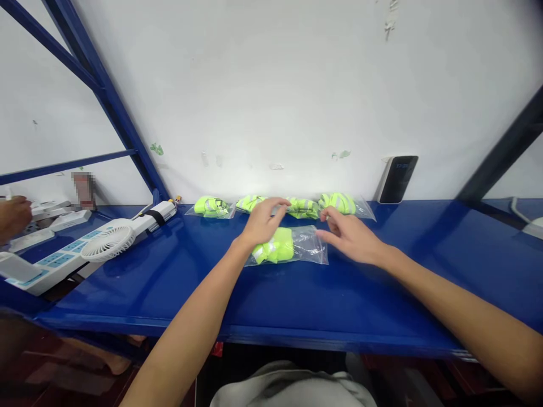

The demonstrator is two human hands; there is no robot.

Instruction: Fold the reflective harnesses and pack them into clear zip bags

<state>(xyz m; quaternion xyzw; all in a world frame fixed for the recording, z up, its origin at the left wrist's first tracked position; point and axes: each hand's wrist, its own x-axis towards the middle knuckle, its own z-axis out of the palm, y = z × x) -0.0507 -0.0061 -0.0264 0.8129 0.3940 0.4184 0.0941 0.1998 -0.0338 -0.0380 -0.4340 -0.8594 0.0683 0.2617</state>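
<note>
A folded neon-yellow reflective vest [283, 246] with a silver stripe lies in a clear plastic bag [309, 246] on the blue table. My left hand [266, 220] hovers over the bag's left part, fingers stretched to the right and thumb apart, with nothing in it. Past the bag's right end is my right hand [352, 234], its fingers bent and its thumb apart from them. The thumb tip is close to the bag's edge; whether it touches cannot be told. Behind, along the wall, several similar bagged vests [211, 207] lie in a row, partly hidden by my hands.
A dark-screened device [399, 180] leans on the wall at the back right. To the left are a small white fan [108, 244] and a long power strip [63, 257]. Another person's hand [14, 217] shows at the far left. Blue posts [114, 107] flank the table.
</note>
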